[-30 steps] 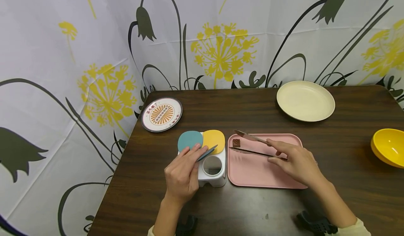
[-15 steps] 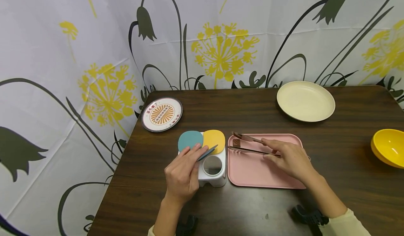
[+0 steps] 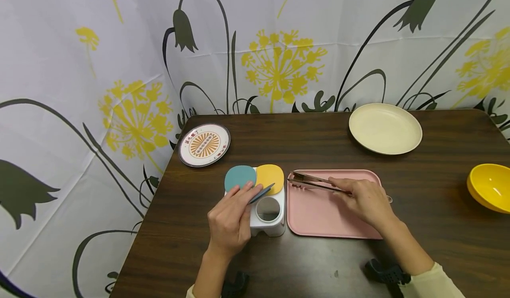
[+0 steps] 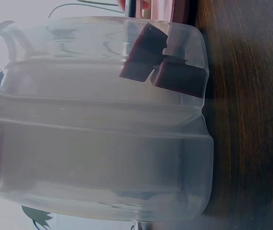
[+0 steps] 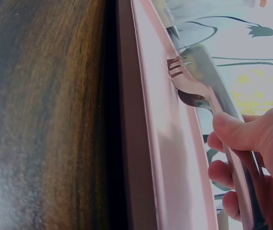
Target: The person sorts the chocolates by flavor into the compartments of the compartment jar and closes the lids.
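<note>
My left hand lies over a white condiment box, fingers extended beside a raised blue-grey lid. Below that lid is an uncovered round opening. The teal lid and yellow lid are down. Through the box's translucent wall, dark brown blocks show in the left wrist view. My right hand grips metal tongs over the pink tray's far left corner. Their forked end closes around a small brown block, mostly hidden in the head view.
A patterned white plate sits at the back left of the wooden table. A cream plate is at the back right, and a yellow bowl stands at the right edge. A flowered curtain hangs behind.
My right hand has shifted slightly left, and the tongs' arms have come together over the brown block, which they now cover. The left hand and the raised lid have stayed put.
</note>
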### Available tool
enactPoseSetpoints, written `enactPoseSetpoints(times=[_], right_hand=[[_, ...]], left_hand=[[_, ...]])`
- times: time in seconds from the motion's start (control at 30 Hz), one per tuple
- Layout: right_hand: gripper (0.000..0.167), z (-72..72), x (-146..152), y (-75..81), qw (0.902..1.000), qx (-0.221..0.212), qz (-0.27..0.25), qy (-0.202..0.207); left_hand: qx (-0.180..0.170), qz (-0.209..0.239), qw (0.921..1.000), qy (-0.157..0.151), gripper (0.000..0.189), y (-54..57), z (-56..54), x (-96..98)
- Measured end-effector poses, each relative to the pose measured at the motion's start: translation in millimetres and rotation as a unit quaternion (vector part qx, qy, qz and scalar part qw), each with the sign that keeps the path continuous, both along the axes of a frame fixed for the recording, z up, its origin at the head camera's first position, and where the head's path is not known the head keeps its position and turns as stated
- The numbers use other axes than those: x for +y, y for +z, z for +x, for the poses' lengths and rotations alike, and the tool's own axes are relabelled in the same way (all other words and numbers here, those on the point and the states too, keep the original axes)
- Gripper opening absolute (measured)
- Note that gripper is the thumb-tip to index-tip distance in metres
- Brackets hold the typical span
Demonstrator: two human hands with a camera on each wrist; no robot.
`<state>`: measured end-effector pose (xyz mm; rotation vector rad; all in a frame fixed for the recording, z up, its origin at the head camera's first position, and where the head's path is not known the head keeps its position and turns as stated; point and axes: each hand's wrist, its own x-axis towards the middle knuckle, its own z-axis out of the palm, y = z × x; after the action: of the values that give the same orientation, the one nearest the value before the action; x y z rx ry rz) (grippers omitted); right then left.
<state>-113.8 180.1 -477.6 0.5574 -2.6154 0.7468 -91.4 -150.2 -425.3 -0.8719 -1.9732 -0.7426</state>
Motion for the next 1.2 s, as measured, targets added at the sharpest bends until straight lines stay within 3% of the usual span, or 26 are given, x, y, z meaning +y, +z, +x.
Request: enactPoseSetpoints(times=[0.3,0.57,0.9,1.03,1.2], right_hand=[[0.037,1.7,2.2,-4.5,0.9996,0.027,-0.002,-0.004],[0.039,8.4,4.7,6.1,0.9989,0.031,-0.013,-0.034],[0.044,23.8,8.9,43.5,0.9930,0.109,-0.041,-0.016],[0.031,30.0,7.4,61.9,0.9846,0.160,-0.071,0.006],[0.040,39.3,1.2,86.8,0.9705,0.217,-0.093,0.050]], left_hand=[[-0.002,0.000,1.0000,-0.001,0.032,0.0,0.3,0.8],[0.000,0.000,1.0000,-0.001,0.032,1.3,0.9,-0.2],[0.003,0.001,1.0000,-0.003,0.032,0.9,0.5,-0.2],[-0.006,0.000,1.0000,-0.003,0.032,0.7,0.2,0.0],[-0.011,0.000,0.9999,0.001,0.032,0.8,0.5,-0.3]])
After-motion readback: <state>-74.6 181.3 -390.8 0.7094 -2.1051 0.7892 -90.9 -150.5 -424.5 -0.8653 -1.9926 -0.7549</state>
